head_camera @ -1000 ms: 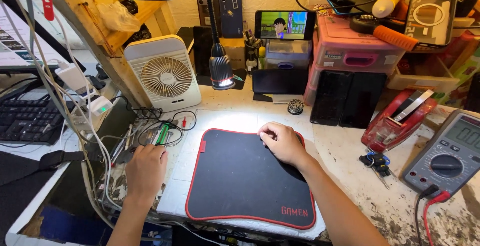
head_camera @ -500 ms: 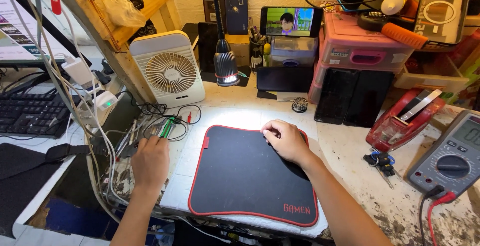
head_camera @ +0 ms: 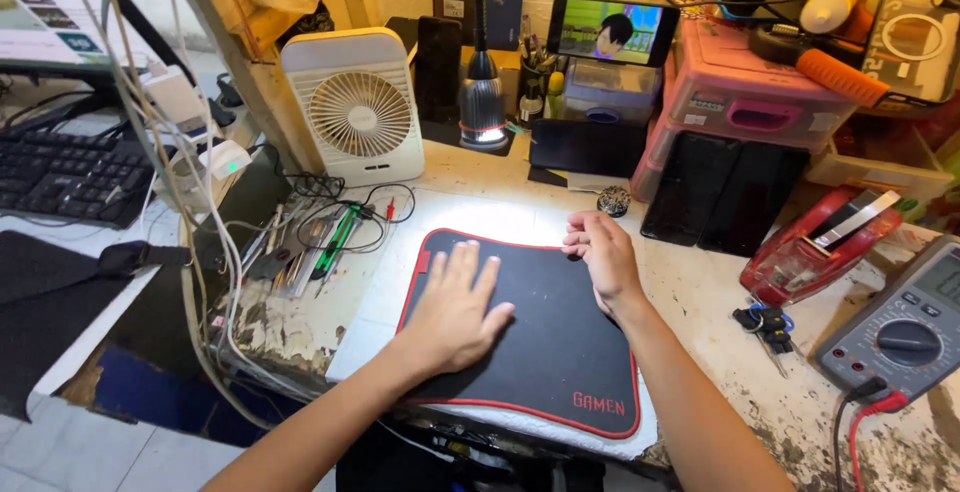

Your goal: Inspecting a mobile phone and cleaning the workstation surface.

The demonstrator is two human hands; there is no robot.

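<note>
A black mat with a red border (head_camera: 545, 352) lies on the white worktop under a lamp's bright spot. My left hand (head_camera: 456, 304) rests flat on the mat's left part, fingers spread, holding nothing. My right hand (head_camera: 602, 257) sits edge-down at the mat's upper right corner, fingers curled loosely, and I see nothing in it. A small round dark object (head_camera: 613, 200) lies just beyond my right hand.
A white desk fan (head_camera: 355, 107), a lamp (head_camera: 482, 102), a phone playing a cartoon (head_camera: 612, 30) and a pink storage box (head_camera: 745, 102) line the back. Tools and wires (head_camera: 320, 237) lie left of the mat. A multimeter (head_camera: 905, 322), keys (head_camera: 762, 322) and a red tape dispenser (head_camera: 815, 247) sit right. A keyboard (head_camera: 65, 172) is far left.
My left hand moved right from the tools and wires onto the mat and now lies flat there. My right hand stayed at the mat's upper right corner.
</note>
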